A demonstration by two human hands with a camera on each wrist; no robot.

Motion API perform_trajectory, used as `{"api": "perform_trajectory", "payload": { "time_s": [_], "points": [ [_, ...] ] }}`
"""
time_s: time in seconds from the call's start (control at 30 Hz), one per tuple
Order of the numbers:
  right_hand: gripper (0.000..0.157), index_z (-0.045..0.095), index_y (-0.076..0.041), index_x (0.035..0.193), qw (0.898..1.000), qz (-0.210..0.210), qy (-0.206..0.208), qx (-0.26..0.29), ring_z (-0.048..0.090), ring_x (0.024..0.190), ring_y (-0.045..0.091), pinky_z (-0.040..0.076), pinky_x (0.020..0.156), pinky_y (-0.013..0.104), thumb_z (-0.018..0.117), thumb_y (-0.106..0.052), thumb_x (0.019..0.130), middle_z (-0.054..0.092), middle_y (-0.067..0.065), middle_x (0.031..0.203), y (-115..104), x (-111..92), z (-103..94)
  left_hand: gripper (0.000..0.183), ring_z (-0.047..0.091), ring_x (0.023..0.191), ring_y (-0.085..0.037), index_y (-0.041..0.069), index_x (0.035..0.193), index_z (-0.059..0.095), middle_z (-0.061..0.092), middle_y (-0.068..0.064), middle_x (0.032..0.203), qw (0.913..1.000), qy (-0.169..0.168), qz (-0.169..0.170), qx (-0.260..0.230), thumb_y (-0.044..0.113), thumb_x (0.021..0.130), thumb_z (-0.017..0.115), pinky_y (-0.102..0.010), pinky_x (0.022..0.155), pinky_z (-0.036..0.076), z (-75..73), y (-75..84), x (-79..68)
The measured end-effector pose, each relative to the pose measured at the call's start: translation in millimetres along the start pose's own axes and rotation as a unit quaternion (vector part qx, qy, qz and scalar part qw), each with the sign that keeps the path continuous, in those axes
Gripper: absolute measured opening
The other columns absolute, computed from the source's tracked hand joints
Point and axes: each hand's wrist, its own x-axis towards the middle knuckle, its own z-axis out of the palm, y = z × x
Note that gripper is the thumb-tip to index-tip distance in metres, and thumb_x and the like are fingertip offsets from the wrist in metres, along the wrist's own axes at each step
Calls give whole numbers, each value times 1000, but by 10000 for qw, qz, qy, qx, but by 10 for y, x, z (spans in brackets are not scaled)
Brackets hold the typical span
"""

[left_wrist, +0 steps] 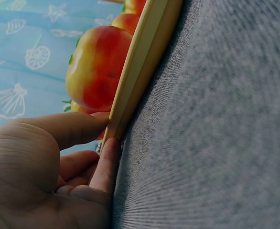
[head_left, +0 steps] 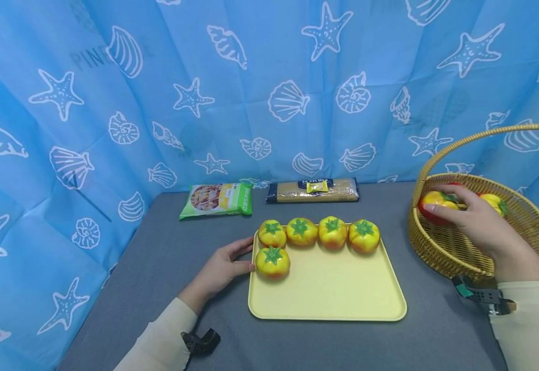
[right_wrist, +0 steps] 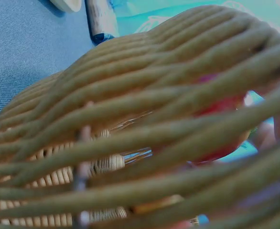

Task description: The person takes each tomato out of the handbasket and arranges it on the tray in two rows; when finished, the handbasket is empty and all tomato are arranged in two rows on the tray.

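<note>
A yellow tray point(head_left: 334, 288) lies on the table with several yellow-red tomatoes along its back edge and left side; one tomato point(head_left: 273, 263) sits at the front of the left side. At the tray's left rim is my left hand point(head_left: 220, 270); the left wrist view shows its thumb point(left_wrist: 78, 128) and fingers pinching that rim. My right hand point(head_left: 487, 224) reaches into a wicker basket point(head_left: 455, 260) at the right and grips a red-yellow tomato point(head_left: 433, 200). Another tomato point(head_left: 493, 202) lies behind that hand. Basket weave hides most of the right hand in the right wrist view.
Behind the tray lie a green-and-white food packet point(head_left: 218, 200) and a pack of spaghetti point(head_left: 297, 191) with a small yellow packet point(head_left: 317, 186) on it. The basket's tall handle point(head_left: 478, 135) arches over its opening. A blue curtain point(head_left: 251, 103) hangs at the table's back.
</note>
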Motion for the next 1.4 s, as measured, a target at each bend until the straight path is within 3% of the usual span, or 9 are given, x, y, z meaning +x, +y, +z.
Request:
{"api": "perform_trajectory", "payload": {
  "time_s": [0.1,0.5,0.7,0.97,1.2,1.4],
  "points": [
    [64,36,2,162,9998,-55,150,98,56,98,2,57,75,22,66,-25,112,39,24,145,-29,-14,-8,77,56,141,-34,0,162,48,56,-18,157,10000,1,4,5,13,95,83,-44,112,50,3,-4,-1],
    [82,29,4,167,9968,125,777,-153,55,96,9,59,69,24,74,-30,107,44,28,138,-162,-78,-85,76,48,149,-32,4,162,51,59,-13,156,9998,23,-3,207,18,95,84,-51,119,42,-3,14,-11],
    [84,26,3,168,9964,117,815,-209,56,92,5,58,67,24,73,-31,107,45,31,137,-266,-128,-127,76,50,148,-32,5,162,51,59,-13,155,9999,33,-29,165,18,94,84,-49,117,45,-8,-3,-10],
    [78,33,-8,169,9947,-87,965,-341,58,80,11,57,57,30,74,-28,107,48,25,129,-456,-220,-140,76,50,147,-29,7,162,52,60,-10,155,9998,56,-45,160,17,94,84,-48,117,44,-9,-6,-1],
    [82,27,-1,170,9922,-111,1090,-591,59,83,8,59,57,30,73,-29,107,46,32,134,-656,-311,-130,75,49,148,-30,6,162,51,59,-11,156,9999,15,-57,130,16,95,83,-49,117,44,-14,8,-6],
    [83,29,-3,170,9916,-173,1099,-661,59,83,9,59,57,29,75,-30,106,48,30,134,-798,-380,-97,75,52,145,-33,4,163,50,57,-15,157,10000,-40,-80,26,15,96,82,-46,114,48,-13,10,-4]
  ]
}}
